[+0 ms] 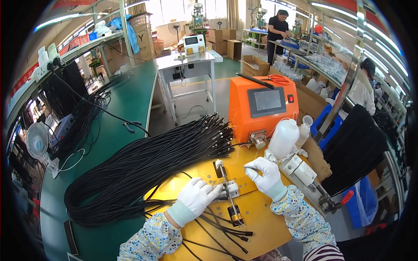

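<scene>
Head view. Green worktop along the left, yellow plate at the near right. Across both lies a thick bundle of black cables, looped at the left, its plug ends fanned toward the orange machine at the far side of the plate. As a mass, probably heavy and floppy, strands apt to slide and tangle; best gathered in both hands around the middle.

Left hand, white glove: fingers stretched right, tips at the small metal clamp on the plate; whether they grip a strand, cannot tell. Right hand, also gloved, raised to the right of the clamp: thumb and forefinger brought together; anything between them is too small to make out.

Loose cable ends spread at the near side, below the left hand. Single strands look light and bendy, jackets perhaps a little slick under cloth gloves. Plugs likely stiff, their contacts the delicate part; hold just behind the plug, on the housing.

Writing: large print on a carton at the far left, only partly in sight. Display on the orange machine too small to read. No legible marking on cables or plugs.
</scene>
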The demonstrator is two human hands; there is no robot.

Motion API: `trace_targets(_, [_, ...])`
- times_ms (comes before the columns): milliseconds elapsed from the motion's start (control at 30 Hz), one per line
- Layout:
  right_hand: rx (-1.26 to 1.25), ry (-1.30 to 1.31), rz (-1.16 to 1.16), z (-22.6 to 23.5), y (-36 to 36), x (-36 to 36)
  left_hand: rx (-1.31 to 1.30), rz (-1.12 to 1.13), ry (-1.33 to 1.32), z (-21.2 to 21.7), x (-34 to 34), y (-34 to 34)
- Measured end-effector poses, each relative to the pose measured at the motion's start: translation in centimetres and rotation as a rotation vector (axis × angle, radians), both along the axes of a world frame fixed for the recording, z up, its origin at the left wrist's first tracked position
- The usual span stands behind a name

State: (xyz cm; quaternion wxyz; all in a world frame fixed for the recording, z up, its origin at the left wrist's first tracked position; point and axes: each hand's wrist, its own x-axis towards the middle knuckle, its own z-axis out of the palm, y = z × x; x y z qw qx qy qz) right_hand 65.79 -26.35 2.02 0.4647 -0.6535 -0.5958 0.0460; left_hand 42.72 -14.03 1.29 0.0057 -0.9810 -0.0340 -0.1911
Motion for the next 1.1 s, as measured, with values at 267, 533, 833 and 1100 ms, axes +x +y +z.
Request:
trace_targets(267, [0.005,0.005,-0.007,0.0,-0.2,0.4,-0.409,-0.020,0.049,4.5,-1.4,0.9])
trace_targets(533, [0.029,0.015,0.019,0.1,0.2,0.2,-0.311,0.111,0.274,1.5,-0.3,-0.1])
trace_targets(833, [0.077,-0.004,0.274,1.8,-0.9,-2.2,-0.812,-0.014,0.094,6.1,-1.9,0.7])
trace_targets(1100, [0.060,0.012,0.491,0.9,-1.1,-4.8,-0.889,0.028,0.059,5.8,-1.5,-1.7])
